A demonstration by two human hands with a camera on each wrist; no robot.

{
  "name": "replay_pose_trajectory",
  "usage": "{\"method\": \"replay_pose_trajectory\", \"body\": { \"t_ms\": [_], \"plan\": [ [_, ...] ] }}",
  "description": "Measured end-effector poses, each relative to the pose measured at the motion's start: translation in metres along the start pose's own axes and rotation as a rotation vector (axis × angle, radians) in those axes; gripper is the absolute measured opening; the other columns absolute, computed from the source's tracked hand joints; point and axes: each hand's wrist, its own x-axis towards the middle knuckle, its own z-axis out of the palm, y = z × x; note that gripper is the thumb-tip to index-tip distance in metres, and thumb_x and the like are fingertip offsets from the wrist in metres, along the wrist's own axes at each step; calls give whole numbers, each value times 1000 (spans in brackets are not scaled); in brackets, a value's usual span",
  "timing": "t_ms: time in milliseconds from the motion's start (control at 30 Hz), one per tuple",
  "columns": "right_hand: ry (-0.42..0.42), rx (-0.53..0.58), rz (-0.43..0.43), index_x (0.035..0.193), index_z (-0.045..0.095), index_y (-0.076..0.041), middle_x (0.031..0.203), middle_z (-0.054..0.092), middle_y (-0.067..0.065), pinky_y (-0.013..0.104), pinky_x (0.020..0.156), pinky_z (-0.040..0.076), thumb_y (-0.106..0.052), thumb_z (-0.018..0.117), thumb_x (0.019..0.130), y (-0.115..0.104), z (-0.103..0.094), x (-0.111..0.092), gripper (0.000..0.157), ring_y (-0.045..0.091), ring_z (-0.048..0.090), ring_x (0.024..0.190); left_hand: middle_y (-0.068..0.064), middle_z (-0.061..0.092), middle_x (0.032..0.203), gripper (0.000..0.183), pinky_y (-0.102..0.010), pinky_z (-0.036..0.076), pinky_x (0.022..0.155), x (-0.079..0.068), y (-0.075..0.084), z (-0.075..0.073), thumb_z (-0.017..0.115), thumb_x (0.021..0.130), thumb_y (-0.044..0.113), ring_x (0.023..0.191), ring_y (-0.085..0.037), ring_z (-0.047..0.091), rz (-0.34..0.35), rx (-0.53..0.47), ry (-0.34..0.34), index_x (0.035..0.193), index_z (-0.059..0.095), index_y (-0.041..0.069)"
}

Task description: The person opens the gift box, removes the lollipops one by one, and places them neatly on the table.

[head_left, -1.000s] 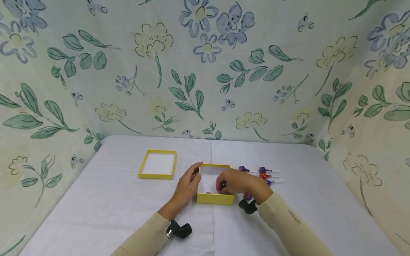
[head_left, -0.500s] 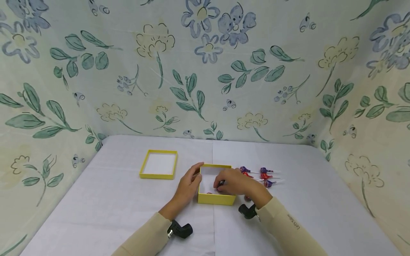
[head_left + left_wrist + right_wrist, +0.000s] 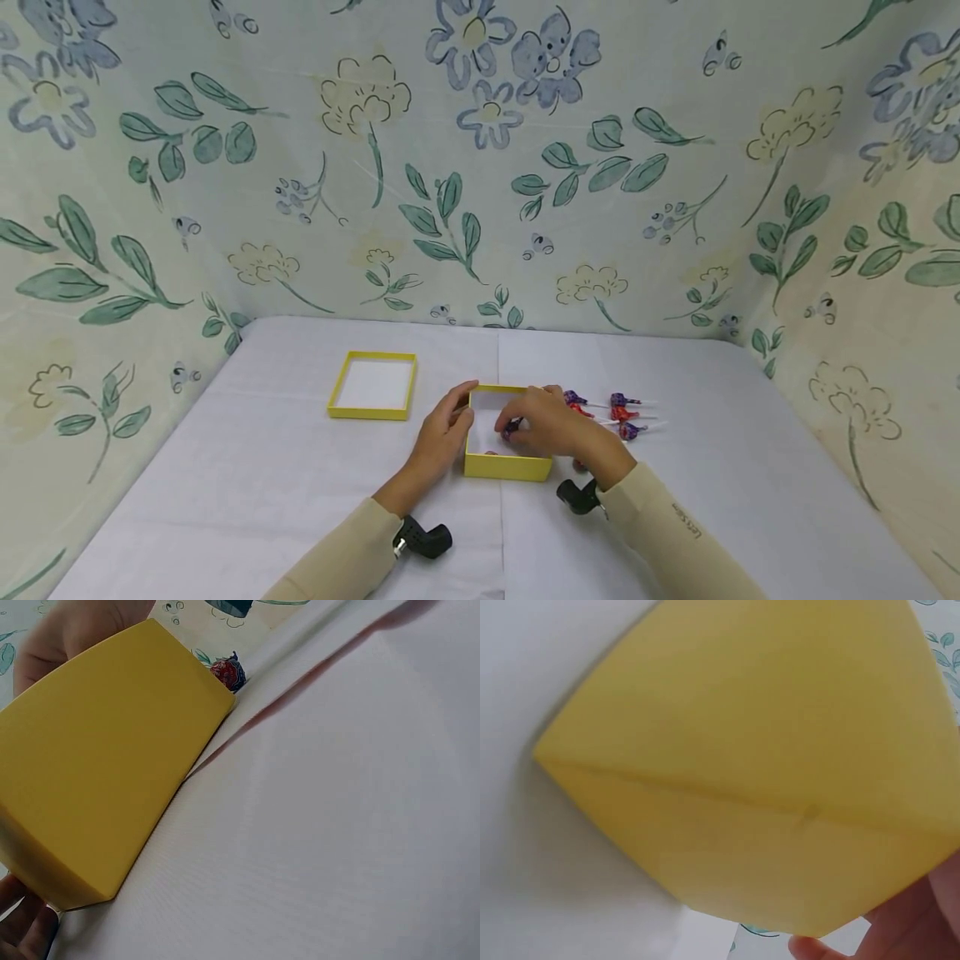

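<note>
In the head view, a yellow box [image 3: 506, 468] with a white inside stands uncovered on the table. My left hand [image 3: 438, 437] holds the box at its left side, fingertips at the far left corner and thumb by the rim. My right hand [image 3: 551, 425] reaches over the right wall and pinches a dark-wrapped lollipop [image 3: 512, 428] inside the box; its stick is hidden. A bit of another wrapped candy [image 3: 491, 453] shows behind the near wall. Both wrist views are mostly filled by the box's yellow outside [image 3: 112, 750].
Several lollipops [image 3: 622, 413] in purple and red wrappers lie right of the box, some partly behind the right hand. The yellow-rimmed lid [image 3: 367, 412] lies to the left on the white-covered table [image 3: 262, 467]. A floral cloth backdrop [image 3: 480, 208] rises behind.
My right hand has moved slightly left and deeper into the box, and the lollipop in its fingers shows more. The left hand stays at the box.
</note>
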Motion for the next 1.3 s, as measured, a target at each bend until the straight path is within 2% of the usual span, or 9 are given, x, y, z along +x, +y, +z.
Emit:
{"method": "replay_pose_trajectory", "body": {
  "t_ms": [167, 300, 600, 700, 833, 900, 967, 1133, 1300],
  "plan": [
    [51, 6, -17, 100, 77, -22, 97, 70, -15, 66, 106, 20, -15, 76, 83, -3, -2, 0, 18, 13, 53, 101, -2, 48, 143, 44, -41, 43, 105, 1, -1, 0, 47, 101, 17, 127, -22, 49, -5, 0, -1, 143, 44, 29],
    [90, 11, -33, 102, 77, -21, 99, 70, -15, 66, 108, 17, -18, 75, 84, -5, -3, -2, 19, 13, 54, 105, -3, 48, 142, 44, -41, 43, 104, 1, -1, 0, 46, 101, 17, 127, -23, 50, 1, 1, -2, 144, 44, 25],
    [254, 2, -106, 102, 75, -25, 99, 68, -14, 66, 108, 20, -17, 77, 82, -10, -11, -18, 21, 9, 59, 105, -1, 46, 144, 44, -41, 43, 105, 0, -3, 2, 46, 101, 18, 128, -22, 49, 4, 2, -10, 144, 44, 25],
    [280, 35, -124, 102, 74, -25, 101, 67, -13, 65, 108, 23, -17, 76, 83, -11, -15, -26, 21, 7, 60, 103, -1, 46, 144, 44, -42, 42, 105, 0, -4, 2, 46, 101, 17, 128, -22, 48, 0, 3, -6, 144, 44, 24],
    [317, 102, -145, 102, 73, -22, 101, 67, -11, 48, 102, 43, -13, 76, 82, -9, -21, -35, 22, 6, 60, 97, 0, 48, 143, 43, -42, 42, 105, 1, -4, 3, 47, 101, 18, 128, -22, 49, 8, -4, 4, 143, 45, 29],
    [335, 122, -138, 102, 73, -22, 100, 67, -11, 37, 92, 52, -12, 77, 81, -7, -22, -40, 23, 5, 60, 95, 0, 48, 142, 43, -44, 42, 105, 1, -5, 3, 47, 101, 18, 128, -23, 49, 18, -9, 2, 142, 45, 32],
    [350, 132, -111, 101, 73, -23, 101, 66, -12, 30, 84, 56, -11, 77, 81, -5, -23, -46, 24, 5, 60, 95, -1, 48, 142, 43, -45, 42, 105, 1, -4, 3, 46, 101, 17, 128, -23, 48, 25, -14, 1, 142, 45, 32],
    [381, 134, -71, 102, 73, -25, 101, 65, -15, 28, 82, 56, -13, 76, 83, 0, -23, -57, 23, 4, 59, 95, -1, 48, 142, 43, -44, 42, 105, 0, -3, 2, 46, 101, 16, 128, -23, 49, 23, -10, 9, 142, 45, 31],
    [400, 147, -96, 101, 73, -23, 100, 65, -13, 33, 81, 57, -10, 76, 82, 6, -24, -63, 23, 4, 60, 91, -1, 47, 143, 44, -42, 43, 105, -1, -3, 1, 46, 101, 17, 128, -22, 49, 21, -9, 4, 141, 45, 34]
  ]
}}
